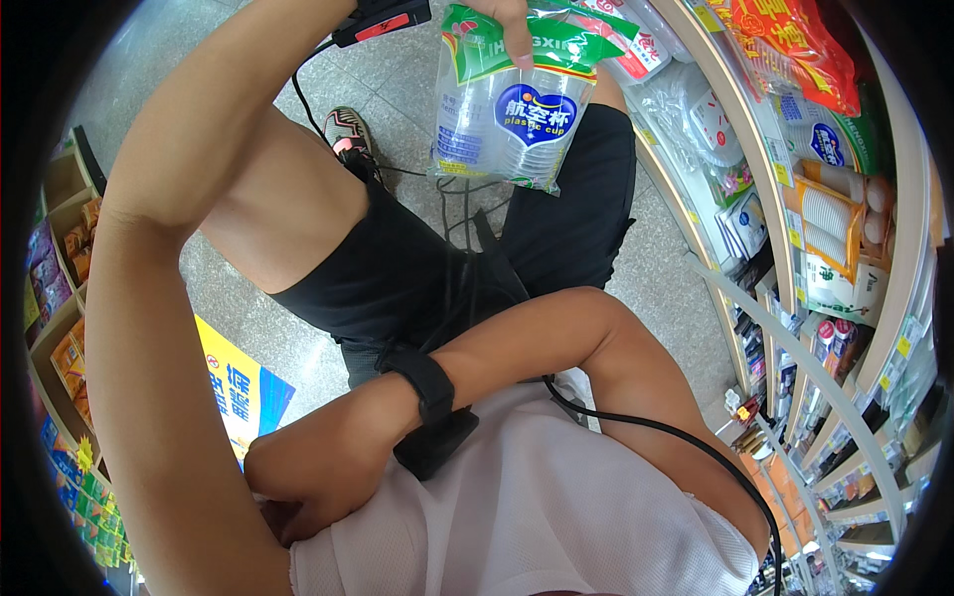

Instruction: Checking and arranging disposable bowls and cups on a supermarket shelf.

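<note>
At the top of the view my left hand [510, 26] grips the upper edge of a clear bag of plastic cups [514, 119], with the thumb in front of its green header. The bag hangs over the floor, in front of my bent knees, with stacked transparent cups inside. My right arm lies across my white shirt [522, 492]. Its hand [320, 462] is tucked against the inside of my left upper arm, and its fingers are mostly hidden. A black strap with a dark box [432, 439] is around the right wrist; another device [380, 22] sits at the left wrist.
Curved shelves on the right hold packs of disposable tableware: another bag of cups [827, 141], a red pack [797, 45] and clear-wrapped containers [693, 119]. Shelves of snack packets [74, 238] stand at left. A yellow-and-blue sign [242, 387] and black cables [671, 425] are near my body.
</note>
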Demonstrator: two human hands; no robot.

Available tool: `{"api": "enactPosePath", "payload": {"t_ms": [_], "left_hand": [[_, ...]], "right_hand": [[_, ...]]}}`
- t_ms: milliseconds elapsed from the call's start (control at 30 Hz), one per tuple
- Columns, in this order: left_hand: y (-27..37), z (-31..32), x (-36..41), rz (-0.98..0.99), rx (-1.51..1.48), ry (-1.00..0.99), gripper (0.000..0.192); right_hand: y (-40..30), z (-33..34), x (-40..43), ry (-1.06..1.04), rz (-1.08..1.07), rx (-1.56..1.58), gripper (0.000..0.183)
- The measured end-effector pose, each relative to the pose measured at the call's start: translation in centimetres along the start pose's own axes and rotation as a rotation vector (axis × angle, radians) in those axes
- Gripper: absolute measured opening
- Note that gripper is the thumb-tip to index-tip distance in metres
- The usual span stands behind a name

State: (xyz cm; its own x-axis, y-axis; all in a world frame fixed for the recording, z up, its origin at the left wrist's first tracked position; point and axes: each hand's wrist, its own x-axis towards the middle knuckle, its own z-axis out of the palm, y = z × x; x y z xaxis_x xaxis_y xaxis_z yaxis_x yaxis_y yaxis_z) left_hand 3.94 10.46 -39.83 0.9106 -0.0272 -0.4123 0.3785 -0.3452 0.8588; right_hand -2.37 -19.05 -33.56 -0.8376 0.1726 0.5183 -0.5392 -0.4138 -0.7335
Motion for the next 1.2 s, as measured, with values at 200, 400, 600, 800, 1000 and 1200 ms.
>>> {"api": "enactPosePath", "payload": {"t_ms": [200, 400, 600, 800, 1000, 1200], "left_hand": [[0.0, 0.0, 0.0, 0.009, 0.012, 0.005, 0.034], [0.2, -0.1, -0.1, -0.012, 0.028, 0.006, 0.034], [-0.1, -0.1, 0.0, 0.014, -0.001, 0.001, 0.034], [-0.3, 0.0, 0.2, 0.013, -0.026, -0.006, 0.034], [0.0, 0.1, -0.1, -0.018, -0.018, -0.008, 0.034], [0.1, 0.1, -0.1, -0.005, -0.026, -0.008, 0.034]], "right_hand": [[0.5, 0.2, 0.0, -0.05, -0.023, -0.054, 0.037], [0.1, 0.0, -0.1, -0.049, 0.026, -0.064, 0.038], [-0.1, -0.1, -0.1, -0.041, 0.027, -0.075, 0.037], [0.6, 0.5, 0.1, 0.063, -0.098, 0.044, 0.032], [0.3, 0.0, -0.1, 0.013, -0.035, 0.021, 0.026], [1.2, 0.4, 0.2, 0.044, -0.145, 0.118, 0.023]]}}
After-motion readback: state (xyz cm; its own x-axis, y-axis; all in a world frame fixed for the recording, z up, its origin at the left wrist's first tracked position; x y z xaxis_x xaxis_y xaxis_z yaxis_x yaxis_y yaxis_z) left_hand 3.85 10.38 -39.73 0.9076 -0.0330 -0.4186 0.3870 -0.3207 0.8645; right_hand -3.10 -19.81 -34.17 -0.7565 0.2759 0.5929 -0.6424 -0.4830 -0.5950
